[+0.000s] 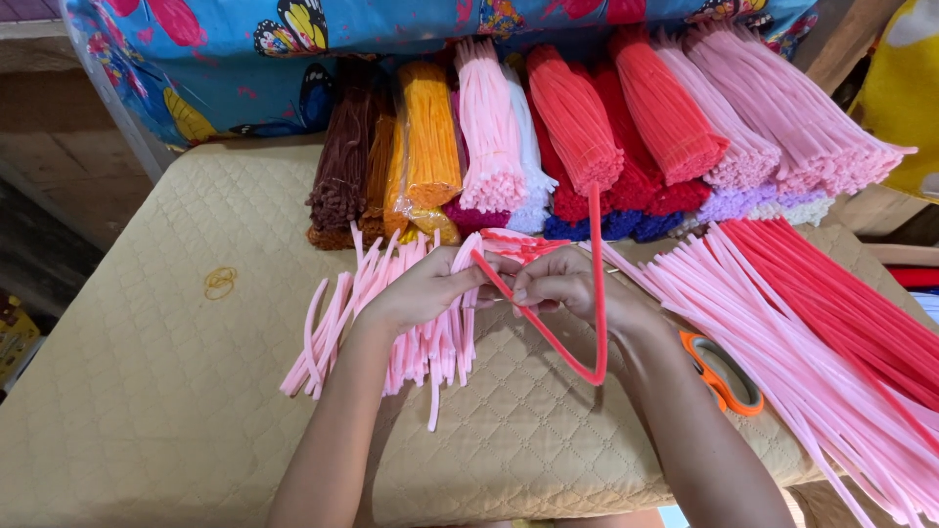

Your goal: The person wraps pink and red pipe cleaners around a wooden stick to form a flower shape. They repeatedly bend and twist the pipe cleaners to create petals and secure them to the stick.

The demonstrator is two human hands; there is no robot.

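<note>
Right now your left hand [421, 288] and right hand [562, 284] meet at the middle of the quilted pad [176, 391], both pinching a red pipe cleaner [548, 332] bent into a V whose point hangs toward you, so the bend stays free to work. Short pink pieces [337, 313] lie fanned just left, within reach. Long pink and red stems [822, 332] spread to the right, orange scissors [729, 376] beside them. Bundled colours [577, 127] are stacked at the far edge.
</note>
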